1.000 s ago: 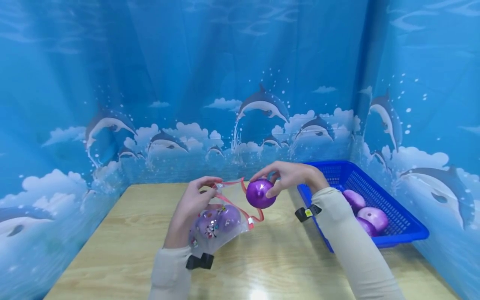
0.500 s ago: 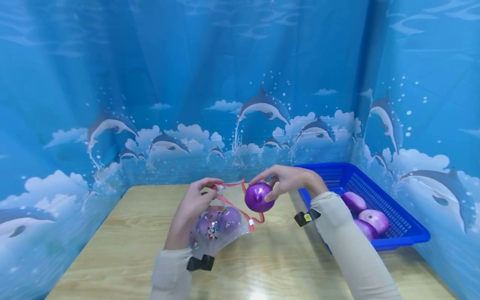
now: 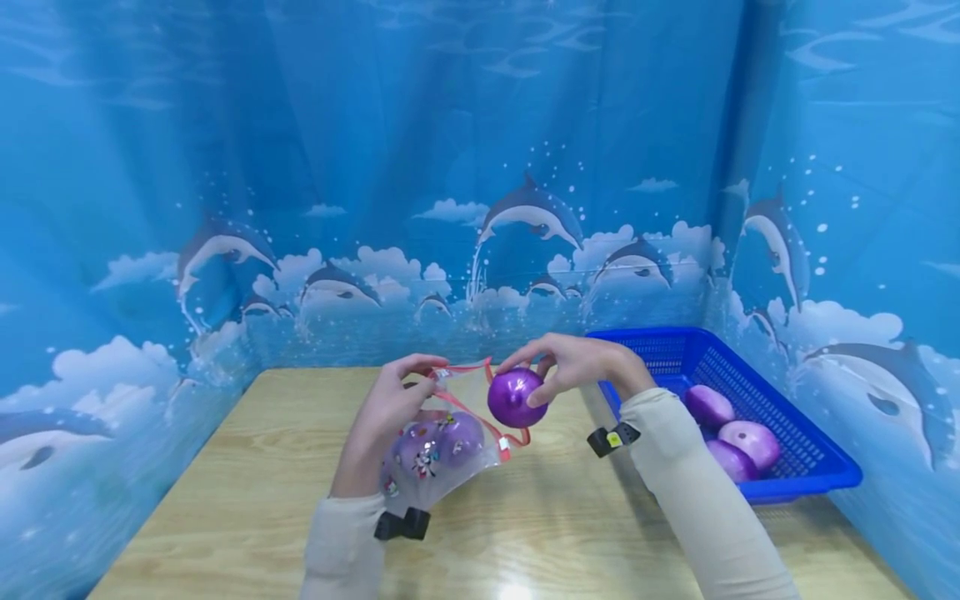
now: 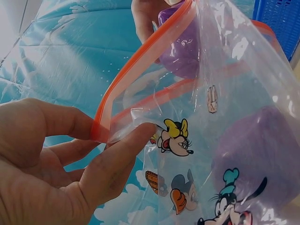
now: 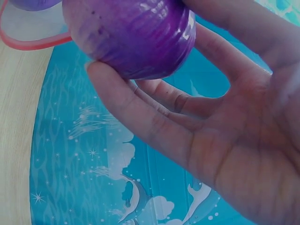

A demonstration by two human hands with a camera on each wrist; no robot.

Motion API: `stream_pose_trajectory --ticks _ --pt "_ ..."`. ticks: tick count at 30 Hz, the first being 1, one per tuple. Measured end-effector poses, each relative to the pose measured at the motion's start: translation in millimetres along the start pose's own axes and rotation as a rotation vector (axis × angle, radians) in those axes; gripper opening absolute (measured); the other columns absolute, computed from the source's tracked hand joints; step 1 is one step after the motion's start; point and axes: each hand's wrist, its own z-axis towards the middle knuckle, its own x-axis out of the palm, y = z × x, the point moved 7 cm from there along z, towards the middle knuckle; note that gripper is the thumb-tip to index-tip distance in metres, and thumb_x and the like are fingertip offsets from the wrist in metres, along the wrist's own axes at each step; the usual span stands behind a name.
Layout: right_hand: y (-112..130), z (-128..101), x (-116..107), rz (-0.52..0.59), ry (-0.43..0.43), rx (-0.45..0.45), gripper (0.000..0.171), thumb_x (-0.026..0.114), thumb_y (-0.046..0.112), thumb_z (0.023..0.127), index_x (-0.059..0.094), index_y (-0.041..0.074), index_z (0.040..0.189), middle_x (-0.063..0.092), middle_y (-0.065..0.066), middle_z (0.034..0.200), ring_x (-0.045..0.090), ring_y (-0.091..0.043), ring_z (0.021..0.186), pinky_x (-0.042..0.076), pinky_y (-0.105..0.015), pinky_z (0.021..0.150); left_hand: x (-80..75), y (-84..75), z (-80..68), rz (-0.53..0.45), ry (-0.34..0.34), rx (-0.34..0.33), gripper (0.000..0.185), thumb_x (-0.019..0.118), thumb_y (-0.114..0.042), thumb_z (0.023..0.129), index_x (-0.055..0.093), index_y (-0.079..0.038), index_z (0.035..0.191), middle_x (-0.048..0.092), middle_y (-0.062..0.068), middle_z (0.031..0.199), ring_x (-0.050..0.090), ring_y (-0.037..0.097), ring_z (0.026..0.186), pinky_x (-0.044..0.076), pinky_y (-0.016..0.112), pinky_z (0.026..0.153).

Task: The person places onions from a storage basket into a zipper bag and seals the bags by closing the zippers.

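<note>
Onion: purple onion (image 3: 516,397) held in the air at the mouth of the bag, just above the surface; glossy, round, skin ribs visible in the right wrist view (image 5: 131,35). Which way its stem axis points: cannot tell.
Right hand: right hand (image 3: 577,362) grips the onion, thumb on one side, fingers (image 5: 140,117) curled under and around it.
Bag: clear zip bag (image 3: 442,442) with cartoon prints and an orange-red rim, mouth open toward the onion; long axis runs from the mouth down toward the person's left forearm. Two purple onions lie inside.
Left hand: left hand (image 3: 382,417) pinches the bag rim between thumb and forefinger (image 4: 117,159), holding the mouth open.
Basket: blue basket (image 3: 813,454) on the right of the surface, well apart from the bag, with three purple onions in it.
Surface: light wood-grain surface (image 3: 247,475).
Room: blue backdrop with dolphins and clouds (image 3: 525,208) on three sides.
</note>
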Motion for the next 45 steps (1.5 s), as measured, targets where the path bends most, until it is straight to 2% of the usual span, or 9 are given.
stream_pose_trajectory --ticks 11,26,35,45 --pt "2.4 2.4 0.0 -0.014 -0.014 0.017 0.057 0.079 0.019 0.090 0.061 0.025 0.144 0.061 -0.007 0.144 0.066 -0.025 0.115 0.063 -0.039 0.091 1.0 -1.2 0.3 -0.023 0.014 0.011 0.037 0.049 -0.003 0.103 0.062 -0.010 0.138 0.051 0.017 0.136 0.064 0.035 0.108 0.068 0.036 0.080" --pt "4.6 5.4 3.6 -0.034 -0.033 -0.021 0.057 0.078 0.021 0.090 0.060 0.021 0.145 0.057 -0.009 0.147 0.065 -0.026 0.116 0.063 -0.038 0.092 2.6 -1.6 1.6 -0.032 0.014 0.014 0.037 0.050 -0.003 0.103 0.063 -0.011 0.136 0.052 0.016 0.135 0.063 0.038 0.111 0.068 0.036 0.080" --pt "7.7 7.9 7.6 -0.035 -0.074 0.000 0.058 0.080 0.021 0.089 0.060 0.021 0.144 0.054 -0.011 0.150 0.065 -0.028 0.117 0.064 -0.037 0.090 1.3 -0.3 1.1 -0.032 0.009 0.013 0.037 0.049 -0.003 0.104 0.062 -0.009 0.137 0.051 0.017 0.135 0.065 0.032 0.108 0.068 0.036 0.080" --pt "14.1 13.4 14.2 -0.084 -0.132 0.025 0.057 0.081 0.024 0.089 0.062 0.027 0.142 0.062 -0.008 0.141 0.067 -0.026 0.113 0.064 -0.035 0.088 0.6 -2.0 0.2 -0.040 0.007 0.021 0.037 0.049 -0.003 0.103 0.062 -0.009 0.137 0.050 0.018 0.135 0.065 0.027 0.101 0.068 0.036 0.080"
